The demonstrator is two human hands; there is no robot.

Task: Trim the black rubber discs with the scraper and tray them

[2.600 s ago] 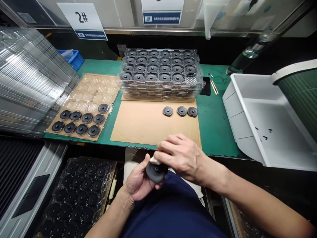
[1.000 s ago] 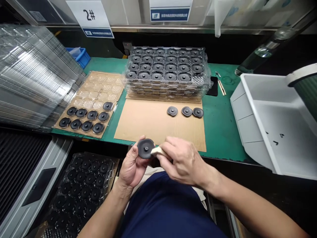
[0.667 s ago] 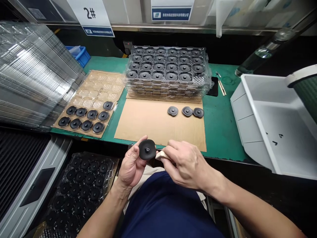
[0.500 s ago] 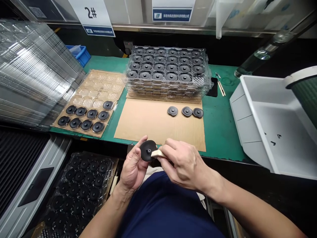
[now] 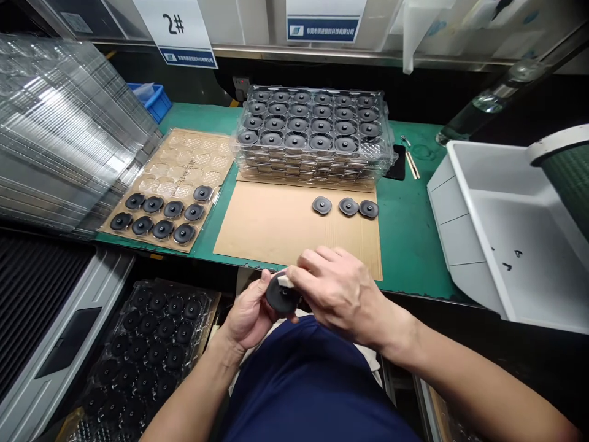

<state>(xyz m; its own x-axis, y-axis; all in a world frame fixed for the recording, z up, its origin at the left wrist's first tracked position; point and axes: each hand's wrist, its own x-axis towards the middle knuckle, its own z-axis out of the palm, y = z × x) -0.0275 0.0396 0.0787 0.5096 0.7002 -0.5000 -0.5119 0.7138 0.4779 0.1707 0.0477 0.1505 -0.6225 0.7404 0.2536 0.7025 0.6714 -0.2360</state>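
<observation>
Near the table's front edge, my left hand [image 5: 252, 313] grips a round black plastic part [image 5: 281, 299] with a small raised hub at its centre. Pinched in my right hand [image 5: 338, 291] is a small cream-coloured pad [image 5: 285, 281], touching the upper face of that part. The right fingertips are partly hidden behind the hand. On the cardboard sheet [image 5: 267, 221] beyond my hands lie three similar parts, one black part [image 5: 321, 205] apart from a touching pair.
A stack of clear trays [image 5: 315, 141] with black parts stands behind the cardboard. Left is a partly filled tray [image 5: 184, 166]; lower left, another filled tray [image 5: 151, 350]. A grey bin [image 5: 478, 245] with small black scraps is at the right, near tweezers [image 5: 412, 164].
The black part has turned and shifted slightly right and down in my left hand. My right hand has moved the pad from the lower right side of the part to its upper side.
</observation>
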